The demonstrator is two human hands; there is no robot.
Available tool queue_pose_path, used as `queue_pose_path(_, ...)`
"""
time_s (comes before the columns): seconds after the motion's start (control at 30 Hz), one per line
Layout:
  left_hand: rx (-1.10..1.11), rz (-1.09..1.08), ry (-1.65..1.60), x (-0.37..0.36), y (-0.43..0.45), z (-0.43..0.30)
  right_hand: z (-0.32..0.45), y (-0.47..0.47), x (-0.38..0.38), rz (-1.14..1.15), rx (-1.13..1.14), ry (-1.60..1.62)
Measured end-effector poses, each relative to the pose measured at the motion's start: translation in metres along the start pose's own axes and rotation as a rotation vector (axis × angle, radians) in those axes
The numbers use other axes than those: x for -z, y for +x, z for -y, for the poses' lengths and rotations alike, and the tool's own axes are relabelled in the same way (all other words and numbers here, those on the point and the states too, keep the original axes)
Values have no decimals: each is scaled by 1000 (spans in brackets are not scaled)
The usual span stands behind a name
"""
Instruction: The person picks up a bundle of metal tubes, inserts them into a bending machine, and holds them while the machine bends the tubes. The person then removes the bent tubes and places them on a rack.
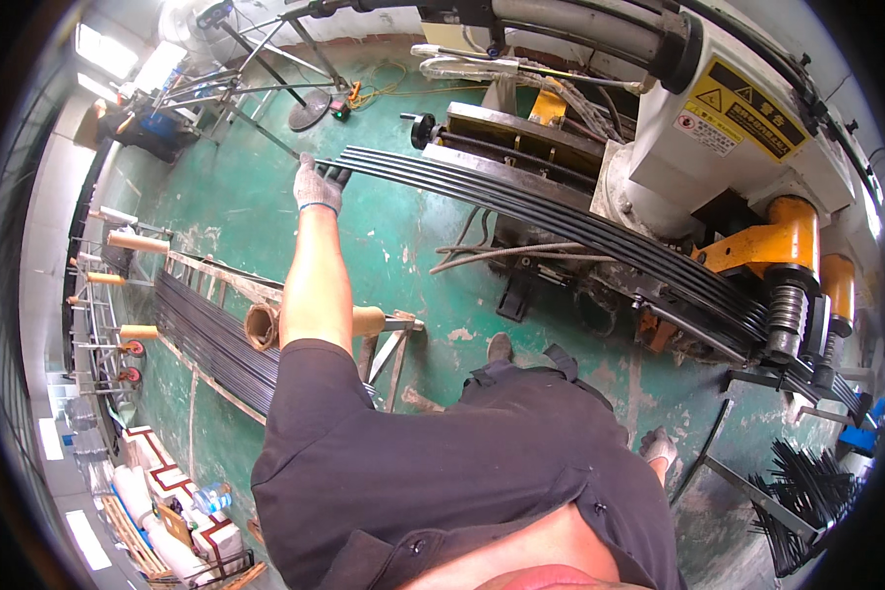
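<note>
My left hand [319,184], in a pale knit work glove with dark fingers, is at the near ends of several long black bars [531,210] and grips them. Side by side, the bars run to the right along the front of a metalworking machine [627,184]. Their far part passes beneath its orange clamp units [789,236] with spring-wrapped posts. My right hand [658,446], also gloved, hangs low at my side, away from the bars. Nothing shows in it, but its fingers are too small to judge.
On the left, a metal rack [221,276] with cardboard tubes [262,327] carries many dark bars [214,335]. Cut black pieces [804,487] pile up at lower right beside a metal frame [763,498]. A handwheel [422,131] juts from the machine. A foot-switch box and yellow cable [369,92] lie on the green floor.
</note>
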State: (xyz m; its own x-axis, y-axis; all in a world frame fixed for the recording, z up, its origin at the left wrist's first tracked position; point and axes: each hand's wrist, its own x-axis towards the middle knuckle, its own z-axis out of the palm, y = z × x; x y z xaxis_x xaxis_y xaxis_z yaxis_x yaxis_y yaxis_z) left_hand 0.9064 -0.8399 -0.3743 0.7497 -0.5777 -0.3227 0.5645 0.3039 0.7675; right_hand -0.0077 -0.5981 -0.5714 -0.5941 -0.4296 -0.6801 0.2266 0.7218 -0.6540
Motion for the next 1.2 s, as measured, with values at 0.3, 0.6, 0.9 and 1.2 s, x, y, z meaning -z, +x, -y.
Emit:
queue_pose_path(0.3, 57, 317, 108, 8, -38, 9, -13, -45, -11, -104, -57, -162)
queue_pose_path(0.6, 123, 341, 83, -16, -45, 21, -3, -12, -28, -2, 58, -49)
queue_pose_path(0.9, 129, 331, 226, -22, -51, 17, 1, -48, -32, -20, 42, -91)
queue_pose_path(1.2, 218, 421, 236, -2, -2, 35, -5, -53, 6, -116, 165, -245)
